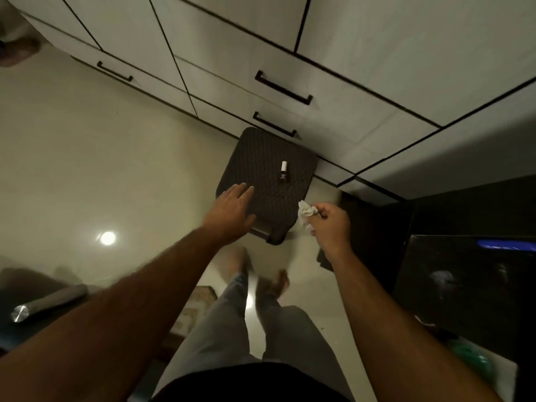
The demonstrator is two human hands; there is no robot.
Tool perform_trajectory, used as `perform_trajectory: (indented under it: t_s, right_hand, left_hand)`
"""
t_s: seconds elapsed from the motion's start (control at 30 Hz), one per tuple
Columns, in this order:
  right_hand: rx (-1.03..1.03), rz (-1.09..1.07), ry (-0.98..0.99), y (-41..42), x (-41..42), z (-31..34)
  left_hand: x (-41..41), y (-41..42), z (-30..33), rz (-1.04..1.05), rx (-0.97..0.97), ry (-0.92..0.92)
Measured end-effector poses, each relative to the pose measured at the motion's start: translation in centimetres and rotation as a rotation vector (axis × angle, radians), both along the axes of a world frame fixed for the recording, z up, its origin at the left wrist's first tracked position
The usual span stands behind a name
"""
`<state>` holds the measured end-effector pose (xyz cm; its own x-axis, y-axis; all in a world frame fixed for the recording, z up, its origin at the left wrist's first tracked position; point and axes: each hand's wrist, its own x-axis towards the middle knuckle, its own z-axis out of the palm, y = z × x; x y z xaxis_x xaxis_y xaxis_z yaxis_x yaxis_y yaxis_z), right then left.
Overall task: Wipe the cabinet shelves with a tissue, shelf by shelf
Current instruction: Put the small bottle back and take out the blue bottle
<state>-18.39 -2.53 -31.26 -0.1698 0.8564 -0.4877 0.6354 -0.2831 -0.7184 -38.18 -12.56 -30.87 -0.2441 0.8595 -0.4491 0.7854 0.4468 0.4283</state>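
Beneath the flat, released left hand point(232, 211) sits a dark stool point(266, 184) carrying a small bottle point(283, 171); the right hand point(330, 224) pinches the crumpled tissue point(307, 213). Steady the stool first; cabinet point(232, 53) fronts look closed.

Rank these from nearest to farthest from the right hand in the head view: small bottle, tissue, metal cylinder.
1. tissue, pinched in the right hand itself.
2. small bottle, upright on the dark stool, ahead and left.
3. metal cylinder, far left, near the frame edge.
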Motion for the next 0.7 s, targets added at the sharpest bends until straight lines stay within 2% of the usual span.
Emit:
perform_trajectory:
  t_s: [0.33, 0.47, 0.7]
  right_hand:
    - [0.015, 0.149, -0.200, 1.0, -5.7, -9.6]
    - [0.044, 0.195, -0.297, 2.5, -8.3, -13.6]
    - [0.120, 0.266, -0.350, 4.5, -12.3, -18.8]
  left_hand:
    - [-4.2, 1.4, -9.7, -0.030, -0.074, -0.033]
    - [-5.4, 2.7, -13.5, 0.025, -0.075, -0.022]
    - [-6.0, 4.6, -18.4, 0.002, -0.080, -0.009]
